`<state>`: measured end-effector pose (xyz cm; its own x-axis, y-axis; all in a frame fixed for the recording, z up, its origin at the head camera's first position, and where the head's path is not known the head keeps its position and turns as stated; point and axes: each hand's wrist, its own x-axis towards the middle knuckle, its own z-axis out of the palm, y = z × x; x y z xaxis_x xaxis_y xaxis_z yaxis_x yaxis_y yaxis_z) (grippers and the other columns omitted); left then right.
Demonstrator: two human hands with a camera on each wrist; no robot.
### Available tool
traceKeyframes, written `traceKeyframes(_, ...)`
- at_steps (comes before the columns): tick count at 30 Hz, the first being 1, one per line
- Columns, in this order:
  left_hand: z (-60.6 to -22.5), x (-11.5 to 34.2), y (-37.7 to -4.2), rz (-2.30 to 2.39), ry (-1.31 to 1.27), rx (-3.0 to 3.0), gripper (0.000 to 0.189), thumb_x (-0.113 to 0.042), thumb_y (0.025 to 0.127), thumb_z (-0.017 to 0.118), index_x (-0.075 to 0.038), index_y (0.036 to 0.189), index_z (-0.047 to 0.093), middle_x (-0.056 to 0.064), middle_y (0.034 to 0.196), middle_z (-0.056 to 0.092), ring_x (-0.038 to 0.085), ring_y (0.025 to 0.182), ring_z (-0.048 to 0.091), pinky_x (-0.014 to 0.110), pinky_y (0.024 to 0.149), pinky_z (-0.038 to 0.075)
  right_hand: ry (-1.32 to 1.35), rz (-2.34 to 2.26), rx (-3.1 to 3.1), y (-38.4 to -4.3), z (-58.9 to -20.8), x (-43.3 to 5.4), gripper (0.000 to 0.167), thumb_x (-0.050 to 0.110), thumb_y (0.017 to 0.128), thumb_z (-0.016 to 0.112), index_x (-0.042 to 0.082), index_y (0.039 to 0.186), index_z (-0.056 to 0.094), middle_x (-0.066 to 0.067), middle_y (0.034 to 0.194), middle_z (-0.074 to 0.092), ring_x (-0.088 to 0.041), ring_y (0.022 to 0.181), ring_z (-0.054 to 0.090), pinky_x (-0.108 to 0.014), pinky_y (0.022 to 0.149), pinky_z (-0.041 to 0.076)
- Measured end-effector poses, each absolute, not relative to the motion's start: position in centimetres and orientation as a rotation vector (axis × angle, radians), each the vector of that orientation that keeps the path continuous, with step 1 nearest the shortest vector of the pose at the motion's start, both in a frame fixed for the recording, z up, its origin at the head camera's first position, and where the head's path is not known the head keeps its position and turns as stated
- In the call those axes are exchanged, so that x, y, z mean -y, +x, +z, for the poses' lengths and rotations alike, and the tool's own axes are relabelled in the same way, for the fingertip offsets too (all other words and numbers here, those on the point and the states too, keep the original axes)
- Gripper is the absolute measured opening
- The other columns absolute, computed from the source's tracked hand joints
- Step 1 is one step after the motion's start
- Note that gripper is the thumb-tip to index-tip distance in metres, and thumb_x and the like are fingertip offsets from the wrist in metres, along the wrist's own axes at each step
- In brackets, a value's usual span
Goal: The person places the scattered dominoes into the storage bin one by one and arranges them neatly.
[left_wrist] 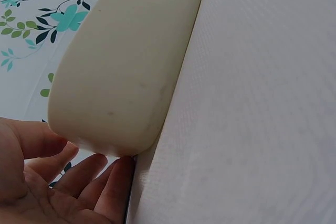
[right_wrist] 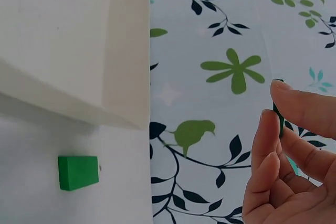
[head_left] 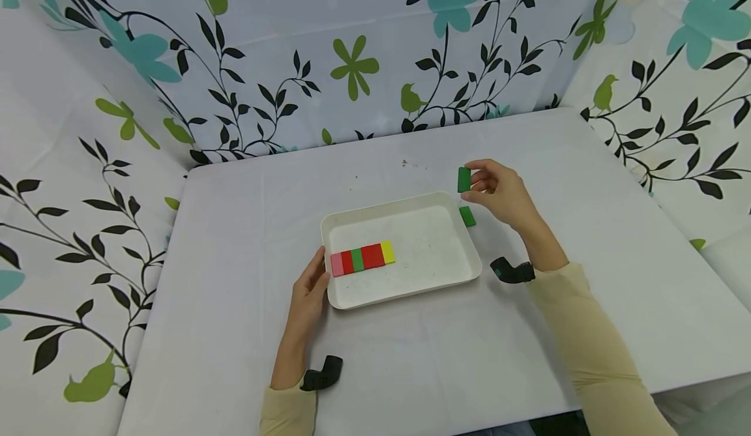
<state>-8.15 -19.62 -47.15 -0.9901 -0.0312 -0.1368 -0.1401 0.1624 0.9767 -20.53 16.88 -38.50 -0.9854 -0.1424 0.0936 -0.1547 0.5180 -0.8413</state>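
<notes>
My right hand (head_left: 499, 191) pinches a green block (head_left: 464, 180) by its edges between thumb and fingertips, above the table past the tray's right end. In the right wrist view the fingers hide most of it. Just below, a second green block (head_left: 467, 216) lies on the table beside the white tray (head_left: 422, 286). My left hand (head_left: 309, 292) rests its fingertips against the outer wall of the tray's left end. Inside the tray, a row of touching pieces runs pink (head_left: 337, 264), red (head_left: 348, 262), green (head_left: 358, 260), wider red (head_left: 372, 256) and yellow (head_left: 388, 252).
A white cloth covers the table (head_left: 235, 332). Patterned curtains (head_left: 352, 6) with leaves and birds stand behind it and at both sides. Small dark specks (head_left: 404, 163) lie behind the tray. Black wrist mounts (head_left: 513, 270) stick out from both sleeves.
</notes>
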Motion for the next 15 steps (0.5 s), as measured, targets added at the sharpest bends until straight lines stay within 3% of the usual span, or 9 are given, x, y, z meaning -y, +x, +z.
traceKeyframes(15, -47.1, 19.6, -8.2, 1.959, -0.174, -2.339, 0.054, -0.009, 0.104, 0.043, -0.019, 0.155, 0.030, 0.003, 0.160, 0.030, 0.021, 0.148, 0.027, 0.004, 0.100, 0.034, 0.490, 1.577, 2.800, -19.0, -38.6, -12.5, 0.051, 0.004, 0.081, 0.078, 0.004, 0.128, 0.058, -0.013, 0.099, 0.061, -0.022, 0.084, 0.056, -0.014, 0.070, 0.046)
